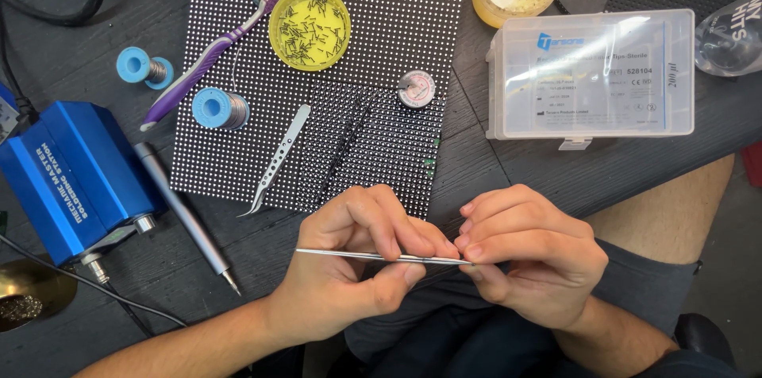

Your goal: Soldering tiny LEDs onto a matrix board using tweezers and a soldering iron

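Head view: both hands, left [357, 267] and right [528, 255], pinch thin tweezers [381, 256] level.

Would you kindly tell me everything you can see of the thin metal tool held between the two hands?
The thin metal tool is a slim, silvery, shiny rod or pair of tweezers; which one is hard to tell. It lies nearly level, its free end pointing left. The left hand pinches its middle between thumb and fingers, and the right hand touches its right tip with its fingertips. It is held above the person's lap, just off the near edge of the dark table.
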